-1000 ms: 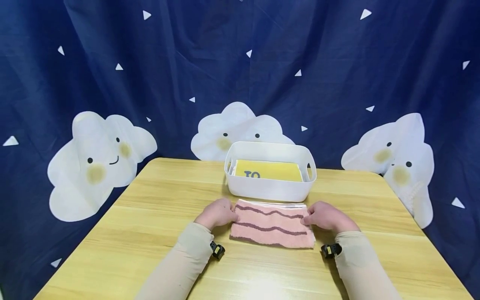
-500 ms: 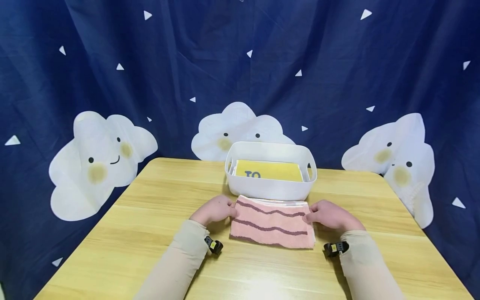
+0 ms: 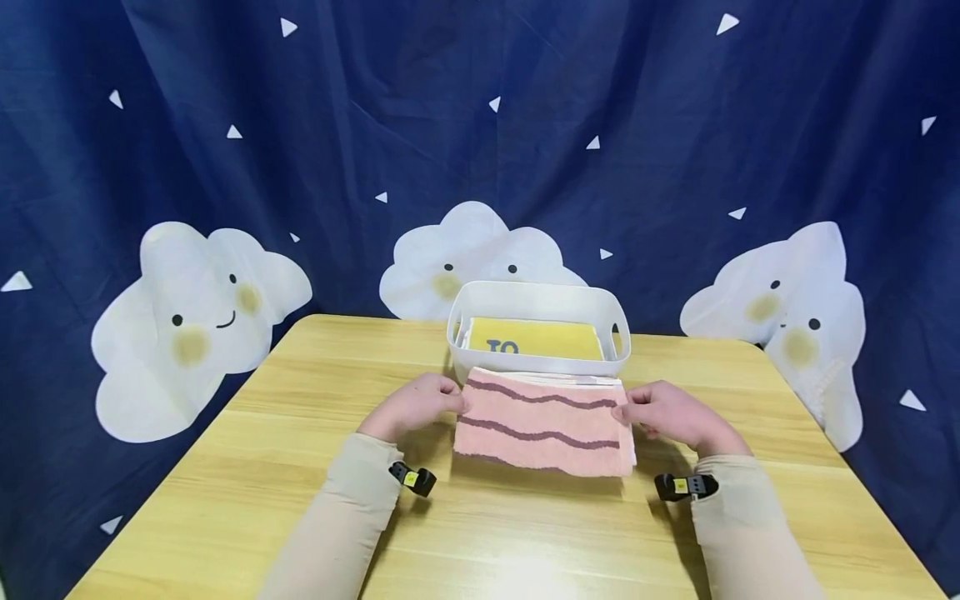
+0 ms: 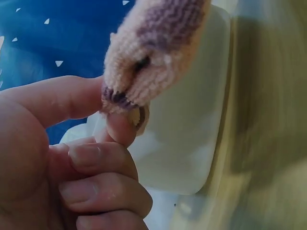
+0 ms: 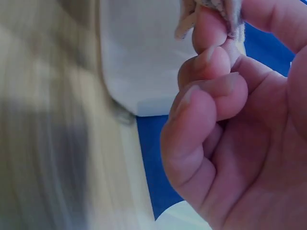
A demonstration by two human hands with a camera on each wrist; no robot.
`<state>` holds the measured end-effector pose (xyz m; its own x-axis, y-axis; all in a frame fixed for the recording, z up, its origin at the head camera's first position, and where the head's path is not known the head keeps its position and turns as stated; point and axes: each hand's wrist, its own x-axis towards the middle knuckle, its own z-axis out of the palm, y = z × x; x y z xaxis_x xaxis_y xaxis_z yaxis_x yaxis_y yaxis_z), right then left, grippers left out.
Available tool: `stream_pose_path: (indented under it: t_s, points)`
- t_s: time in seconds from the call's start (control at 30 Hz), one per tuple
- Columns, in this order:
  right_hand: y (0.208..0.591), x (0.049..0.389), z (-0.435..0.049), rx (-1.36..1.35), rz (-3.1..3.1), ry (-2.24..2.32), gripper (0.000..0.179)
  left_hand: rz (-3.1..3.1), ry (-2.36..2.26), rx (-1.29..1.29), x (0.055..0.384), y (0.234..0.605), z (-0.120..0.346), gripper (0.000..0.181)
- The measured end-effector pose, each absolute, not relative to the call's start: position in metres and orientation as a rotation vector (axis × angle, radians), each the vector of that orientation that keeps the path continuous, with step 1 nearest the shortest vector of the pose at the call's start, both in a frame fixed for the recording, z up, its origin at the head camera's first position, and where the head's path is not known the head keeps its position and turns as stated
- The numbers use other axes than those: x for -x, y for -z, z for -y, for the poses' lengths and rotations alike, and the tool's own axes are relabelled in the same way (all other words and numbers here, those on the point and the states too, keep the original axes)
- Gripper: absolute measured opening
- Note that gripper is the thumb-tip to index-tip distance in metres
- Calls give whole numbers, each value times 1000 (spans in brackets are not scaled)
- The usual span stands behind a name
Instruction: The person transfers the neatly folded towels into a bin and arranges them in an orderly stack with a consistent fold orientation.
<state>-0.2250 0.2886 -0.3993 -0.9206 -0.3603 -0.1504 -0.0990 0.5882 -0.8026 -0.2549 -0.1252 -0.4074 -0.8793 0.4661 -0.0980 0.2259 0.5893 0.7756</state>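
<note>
A folded pink towel (image 3: 543,425) with wavy purple-brown stripes hangs between both hands, in front of the white bin. My left hand (image 3: 422,404) pinches its left edge between thumb and forefinger; the left wrist view shows the towel's folded edge (image 4: 148,67) in that pinch. At the opposite edge, my right hand (image 3: 678,414) pinches the towel the same way, and in the right wrist view its other fingers (image 5: 192,129) are curled in. The towel is apart from the table, with a shadow under it. Pale layers show along its far edge.
The white plastic bin (image 3: 457,354), with handle holes at its ends, stands near the table's far edge. Inside lies a yellow folded cloth (image 3: 555,337) with dark lettering. The wooden table (image 3: 300,417) meets a dark blue cloud-print curtain (image 3: 337,125) behind.
Both hands have raised the towel off the table and moved it away from me, towards the bin. It now covers part of the bin's front wall. The bin has stayed in place.
</note>
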Motion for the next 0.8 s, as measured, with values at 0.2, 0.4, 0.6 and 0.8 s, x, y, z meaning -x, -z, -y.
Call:
stream_pose_path:
  t_s: [0.2, 0.4, 0.6, 0.8]
  points:
    - [392, 226, -287, 419, -2584, 1270, 24, -2487, -1294, -527, 256, 401, 131, 33]
    - [382, 221, -283, 419, -2632, 1322, 23, -2429, -1427, -471, 256, 396, 135, 24]
    - [375, 218, -277, 395, -2675, 1367, 24, -2432, -1439, -468, 256, 387, 137, 25]
    - [375, 219, -274, 341, -2723, 1376, 27, -2490, -1432, -457, 254, 379, 137, 26]
